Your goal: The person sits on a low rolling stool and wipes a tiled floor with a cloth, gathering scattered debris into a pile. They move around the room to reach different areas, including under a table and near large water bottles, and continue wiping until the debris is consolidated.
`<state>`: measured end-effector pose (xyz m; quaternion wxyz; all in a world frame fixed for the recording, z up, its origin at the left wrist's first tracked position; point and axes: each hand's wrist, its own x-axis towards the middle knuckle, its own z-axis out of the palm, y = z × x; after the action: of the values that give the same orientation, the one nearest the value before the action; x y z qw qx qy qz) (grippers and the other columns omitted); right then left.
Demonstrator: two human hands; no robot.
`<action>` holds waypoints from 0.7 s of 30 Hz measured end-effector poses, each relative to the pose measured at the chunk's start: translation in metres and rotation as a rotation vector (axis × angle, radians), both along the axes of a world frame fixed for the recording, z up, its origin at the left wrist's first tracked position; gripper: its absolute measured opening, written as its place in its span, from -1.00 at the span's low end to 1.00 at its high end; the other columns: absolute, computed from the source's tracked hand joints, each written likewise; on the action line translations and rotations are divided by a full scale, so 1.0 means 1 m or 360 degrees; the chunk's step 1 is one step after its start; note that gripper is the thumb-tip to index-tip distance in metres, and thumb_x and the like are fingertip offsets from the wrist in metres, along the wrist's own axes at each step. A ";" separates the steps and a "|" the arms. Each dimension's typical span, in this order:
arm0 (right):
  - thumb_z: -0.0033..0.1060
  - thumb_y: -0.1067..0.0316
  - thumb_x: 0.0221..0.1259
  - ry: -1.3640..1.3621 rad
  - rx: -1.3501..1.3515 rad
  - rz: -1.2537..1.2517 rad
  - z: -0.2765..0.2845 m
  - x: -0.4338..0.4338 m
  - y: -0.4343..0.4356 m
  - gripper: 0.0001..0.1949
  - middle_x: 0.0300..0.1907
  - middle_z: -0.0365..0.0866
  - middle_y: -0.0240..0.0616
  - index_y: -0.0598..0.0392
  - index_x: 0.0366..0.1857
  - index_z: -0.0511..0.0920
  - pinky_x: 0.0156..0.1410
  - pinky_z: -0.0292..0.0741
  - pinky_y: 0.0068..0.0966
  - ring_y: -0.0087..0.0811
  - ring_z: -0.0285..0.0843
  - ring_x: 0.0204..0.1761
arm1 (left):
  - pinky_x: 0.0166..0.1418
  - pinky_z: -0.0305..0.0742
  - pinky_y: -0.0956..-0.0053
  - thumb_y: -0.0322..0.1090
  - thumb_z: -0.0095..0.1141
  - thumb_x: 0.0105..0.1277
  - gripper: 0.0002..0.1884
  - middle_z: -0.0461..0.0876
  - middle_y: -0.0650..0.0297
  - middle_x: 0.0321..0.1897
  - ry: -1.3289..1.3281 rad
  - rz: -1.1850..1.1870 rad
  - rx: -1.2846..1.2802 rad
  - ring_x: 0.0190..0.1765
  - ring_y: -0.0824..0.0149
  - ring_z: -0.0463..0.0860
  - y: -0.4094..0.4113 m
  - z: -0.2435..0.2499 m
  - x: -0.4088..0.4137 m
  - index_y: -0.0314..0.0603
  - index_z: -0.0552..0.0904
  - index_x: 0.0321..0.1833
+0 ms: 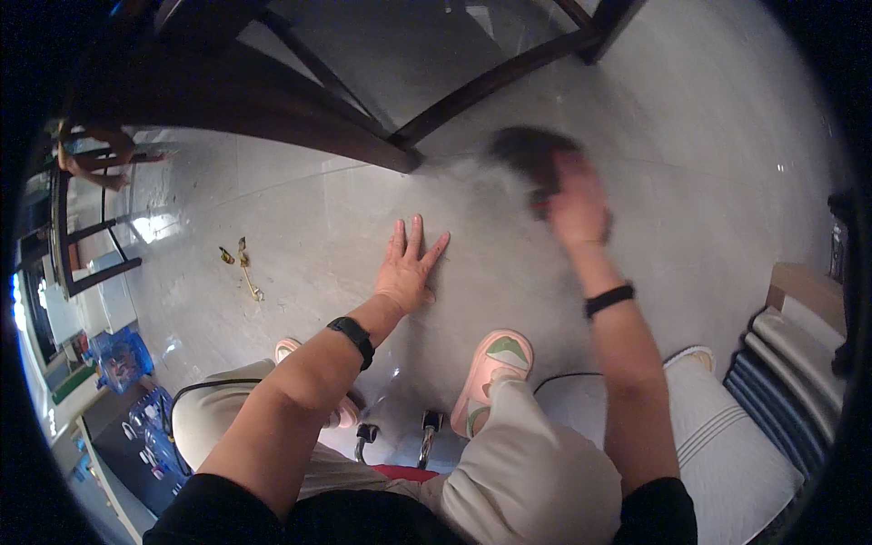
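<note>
My right hand (579,201) is blurred by motion and grips a dark object (535,150) low over the grey tiled floor (327,252). That object is too smeared to name for certain; a small red part shows by the fingers. Palm down and fingers spread, my left hand (407,269) holds nothing; whether it rests on the floor or hovers cannot be told. A pale, hazy patch (470,174) lies between the dark object and the foot of a dark wooden furniture frame (402,153).
A withered plant sprig (245,269) lies on the floor at left. Blue plastic water jugs (122,357) stand farther left. A white cushion (722,443) and a stack of folded material (783,381) sit at right. Chrome legs (427,436) and something red show beneath me.
</note>
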<state>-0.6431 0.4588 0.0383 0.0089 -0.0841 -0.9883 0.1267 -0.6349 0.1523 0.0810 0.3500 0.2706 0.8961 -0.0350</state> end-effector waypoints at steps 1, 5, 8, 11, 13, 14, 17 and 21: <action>0.14 0.31 0.14 -0.0064 0.0007 -0.0326 -0.006 0.003 0.034 -0.31 0.46 0.27 -0.05 -0.07 0.46 0.25 0.52 0.24 -0.19 -0.11 0.17 0.50 | 0.60 0.01 0.01 -0.07 0.55 -0.12 0.23 -0.19 -0.04 0.61 -0.0024 0.0028 0.0012 0.59 -0.25 -0.13 -0.004 0.001 0.003 0.43 -0.03 0.60; 0.04 0.01 0.35 -0.0369 0.0006 -0.1396 -0.012 -0.013 0.128 -0.24 0.54 -0.04 0.15 -0.03 0.56 -0.03 0.46 0.27 -0.02 0.17 0.17 0.46 | 0.60 0.01 0.01 -0.07 0.54 -0.09 0.20 -0.20 -0.04 0.61 -0.0038 0.0017 0.0074 0.61 -0.20 -0.13 -0.004 0.000 0.003 0.38 -0.01 0.61; 0.15 -0.07 0.24 -0.0466 0.0089 -0.1326 -0.005 -0.065 0.080 -0.16 0.55 -0.06 0.10 -0.08 0.55 0.00 0.38 0.35 0.06 0.17 0.29 0.39 | 0.58 0.03 0.01 -0.06 0.52 -0.06 0.18 -0.20 -0.04 0.61 -0.0013 0.0026 0.0049 0.61 -0.17 -0.11 -0.013 0.002 0.007 0.33 0.00 0.61; 0.28 -0.12 0.13 -0.0229 0.0237 -0.0866 -0.008 -0.105 0.030 -0.12 0.51 0.05 0.09 -0.12 0.52 0.08 0.33 0.41 0.03 0.12 0.37 0.33 | 0.56 0.05 0.01 -0.08 0.50 -0.02 0.13 -0.20 -0.04 0.61 -0.0001 0.0034 0.0056 0.61 -0.13 -0.09 -0.011 -0.002 0.015 0.29 0.03 0.61; 0.30 -0.10 0.11 -0.0200 0.0196 -0.0420 0.002 -0.132 -0.023 -0.18 0.48 0.13 0.07 -0.10 0.47 0.21 0.31 0.44 -0.03 0.06 0.40 0.32 | 0.55 0.06 0.00 -0.10 0.48 0.01 0.09 -0.20 -0.04 0.62 0.0016 0.0060 0.0065 0.61 -0.10 -0.08 -0.018 -0.007 0.026 0.28 0.05 0.60; 0.30 -0.07 0.12 -0.0294 0.0185 -0.0233 0.005 -0.144 -0.045 -0.23 0.47 0.16 0.03 -0.10 0.44 0.27 0.35 0.41 -0.06 0.03 0.37 0.34 | 0.56 0.04 -0.01 -0.17 0.42 0.08 0.03 -0.20 -0.05 0.61 0.0000 0.0071 0.0048 0.62 -0.06 -0.08 -0.017 -0.008 0.031 0.24 0.06 0.60; 0.33 0.01 0.11 -0.0484 0.0388 0.0462 -0.007 -0.152 -0.101 -0.33 0.48 0.19 -0.12 -0.15 0.36 0.40 0.44 0.28 -0.04 -0.04 0.27 0.42 | 0.57 0.01 -0.02 -0.25 0.37 0.13 -0.03 -0.19 -0.04 0.61 -0.0066 0.0101 0.0099 0.63 -0.01 -0.09 -0.019 -0.005 0.040 0.19 0.08 0.60; 0.38 0.07 0.06 -0.0536 0.0141 0.0641 0.011 -0.112 -0.149 -0.25 0.51 0.16 -0.16 -0.23 0.43 0.31 0.45 0.21 0.03 -0.06 0.21 0.44 | 0.56 0.04 0.01 -0.22 0.35 0.15 -0.06 -0.13 -0.03 0.61 -0.0048 0.0101 0.0041 0.63 0.00 -0.05 -0.045 -0.006 0.050 0.13 0.11 0.59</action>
<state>-0.7554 0.3094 0.0496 -0.1774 0.0949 -0.9773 0.0668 -0.5850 0.1073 0.0745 0.3611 0.2471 0.8992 -0.0084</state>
